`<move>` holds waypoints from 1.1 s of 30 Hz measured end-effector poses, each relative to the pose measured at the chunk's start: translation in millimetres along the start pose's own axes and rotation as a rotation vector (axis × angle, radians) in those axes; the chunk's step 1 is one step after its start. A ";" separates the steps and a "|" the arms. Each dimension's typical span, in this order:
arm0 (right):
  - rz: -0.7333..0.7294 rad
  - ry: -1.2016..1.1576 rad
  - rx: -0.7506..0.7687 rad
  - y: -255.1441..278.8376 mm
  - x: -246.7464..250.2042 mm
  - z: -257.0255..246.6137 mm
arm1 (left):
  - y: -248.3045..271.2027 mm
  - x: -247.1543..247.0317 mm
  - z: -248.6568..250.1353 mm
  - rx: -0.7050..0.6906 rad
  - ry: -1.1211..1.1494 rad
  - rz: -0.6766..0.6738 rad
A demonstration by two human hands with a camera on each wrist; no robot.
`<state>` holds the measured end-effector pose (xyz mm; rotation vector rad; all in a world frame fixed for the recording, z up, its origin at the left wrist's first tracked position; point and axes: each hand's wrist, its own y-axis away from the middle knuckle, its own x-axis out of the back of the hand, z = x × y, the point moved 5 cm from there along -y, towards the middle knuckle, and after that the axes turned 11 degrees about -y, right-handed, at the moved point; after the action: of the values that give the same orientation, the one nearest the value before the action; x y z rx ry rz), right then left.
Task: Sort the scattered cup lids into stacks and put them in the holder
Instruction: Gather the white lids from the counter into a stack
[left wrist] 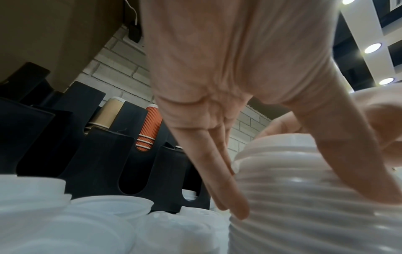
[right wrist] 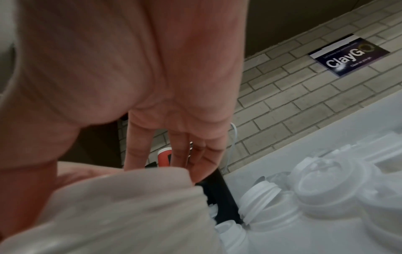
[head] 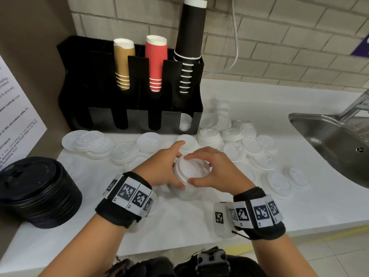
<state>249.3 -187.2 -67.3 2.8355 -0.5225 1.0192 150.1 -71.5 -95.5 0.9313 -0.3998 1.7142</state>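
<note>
Lids: a tall stack of white lids (head: 188, 177) stands on the white counter (head: 199, 226), centre front, between both hands. Left hand (head: 163, 168) cups the stack's left side, fingers extended down the ribbed wall, thumb curled round the near side; left wrist view shows the fingers (left wrist: 226, 192) lying flat against the ridges. Right hand (head: 215, 170) arches over the top lid, fingertips on the far rim, thumb on the near rim, so it grips the stack from above. Right wrist view is blurred; finger contact there is hard to judge.

Loose white lids (head: 235, 136) lie scattered along the counter behind and to the right of the stack, some overlapping, some in short piles. Stack of black lids (head: 38, 192) sits at the left edge, well apart from the hands.

Black holder (head: 131, 86) stands against the brick wall. Upper slots hold upside-down cups: gold cups (head: 122, 64), red cups (head: 155, 62), tall column of black cups (head: 189, 43). Front lower row: rightmost slot shows a few white lids in the holder (head: 185, 123); the other three look dark, contents not readable.

Steel sink (head: 335, 140) at right.
</note>
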 end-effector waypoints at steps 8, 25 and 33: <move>-0.060 0.113 -0.039 -4.5 -7.4 -7.4 | 1.4 1.5 3.0 -0.045 -0.029 0.019; 0.014 -0.191 -0.129 19.2 -5.9 14.4 | 9.0 22.8 -11.4 0.146 0.036 0.033; 0.078 -0.243 -0.113 26.5 -8.6 18.3 | 2.6 12.8 -14.2 0.251 0.118 -0.044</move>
<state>245.0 -213.1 -87.9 2.8717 -0.6930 0.6341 141.0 -54.5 -94.4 1.0034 -0.0861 1.7960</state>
